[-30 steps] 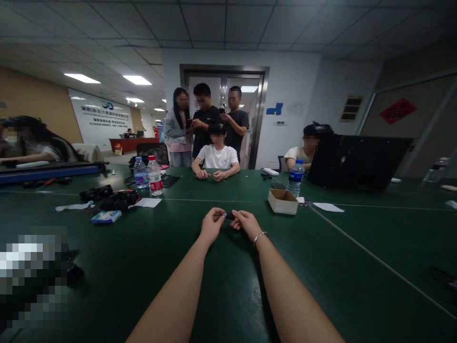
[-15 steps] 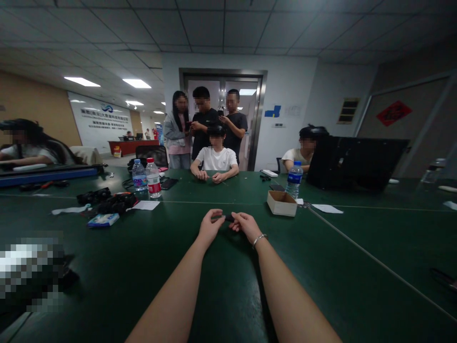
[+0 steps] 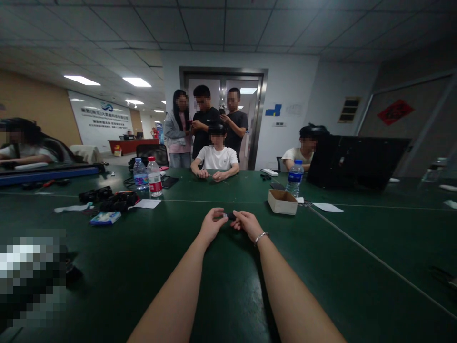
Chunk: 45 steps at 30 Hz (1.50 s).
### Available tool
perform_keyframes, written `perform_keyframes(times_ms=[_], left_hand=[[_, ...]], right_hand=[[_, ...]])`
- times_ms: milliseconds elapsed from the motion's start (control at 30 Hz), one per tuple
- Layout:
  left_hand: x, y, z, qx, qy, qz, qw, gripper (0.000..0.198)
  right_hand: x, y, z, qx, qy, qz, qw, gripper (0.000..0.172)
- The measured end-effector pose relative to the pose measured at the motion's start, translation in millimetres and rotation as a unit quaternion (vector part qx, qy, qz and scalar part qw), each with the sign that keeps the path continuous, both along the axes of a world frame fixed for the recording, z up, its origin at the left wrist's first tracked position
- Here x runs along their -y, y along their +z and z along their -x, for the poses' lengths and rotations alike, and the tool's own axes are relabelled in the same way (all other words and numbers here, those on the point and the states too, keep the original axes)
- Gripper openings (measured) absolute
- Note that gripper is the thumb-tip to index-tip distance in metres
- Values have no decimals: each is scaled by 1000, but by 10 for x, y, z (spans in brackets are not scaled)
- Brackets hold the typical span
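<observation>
Both my hands meet over the green table in the middle of the head view. A small black object [image 3: 231, 216] lies between them, too small and dark for its kind to show. My right hand [image 3: 247, 225] pinches it between thumb and fingers; a silvery band circles that wrist. At the object's left end is a light tip, where the thumb and forefinger of my left hand [image 3: 211, 226] are closed in a pinch. The left hand's other fingers curl loosely above.
An open cardboard box [image 3: 282, 206] stands right of my hands, with a water bottle [image 3: 294, 178] behind it. To the left are two bottles, black gear [image 3: 117, 201] and a blue-white packet [image 3: 105, 218]. Across the green table [image 3: 228, 286] sits a person in white [image 3: 218, 158].
My hands stay together around the small black object, with only a slight shift to the right. The whole view has shifted a little.
</observation>
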<state>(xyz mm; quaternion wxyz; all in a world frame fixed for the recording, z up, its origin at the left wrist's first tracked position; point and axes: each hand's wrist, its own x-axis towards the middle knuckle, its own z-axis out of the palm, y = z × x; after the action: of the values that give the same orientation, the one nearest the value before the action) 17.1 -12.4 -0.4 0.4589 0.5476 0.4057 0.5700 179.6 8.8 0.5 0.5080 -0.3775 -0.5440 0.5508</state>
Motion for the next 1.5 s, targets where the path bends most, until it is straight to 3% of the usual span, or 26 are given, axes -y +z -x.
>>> perform_keyframes(times_ms=[200,400,633,900,1500], left_hand=[[11,14,14,-19,-17,30,999,37],[41,45,-34,-107,30,56,992,40],[43,53,-34,-27,-8,8,1000,35],[86,109,-57,-68,19,50,996,28],[58,57,-43,-47,-4,12,999,33]], right_hand=[[14,21,7,2,12,3,1000,37],[4,8,-4,-15,11,6,1000,33],[0,9,-16,-23,6,13,1000,32],[11,15,-7,-35,10,13,999,27],[1,19,-13,-53,16,31,998,24]])
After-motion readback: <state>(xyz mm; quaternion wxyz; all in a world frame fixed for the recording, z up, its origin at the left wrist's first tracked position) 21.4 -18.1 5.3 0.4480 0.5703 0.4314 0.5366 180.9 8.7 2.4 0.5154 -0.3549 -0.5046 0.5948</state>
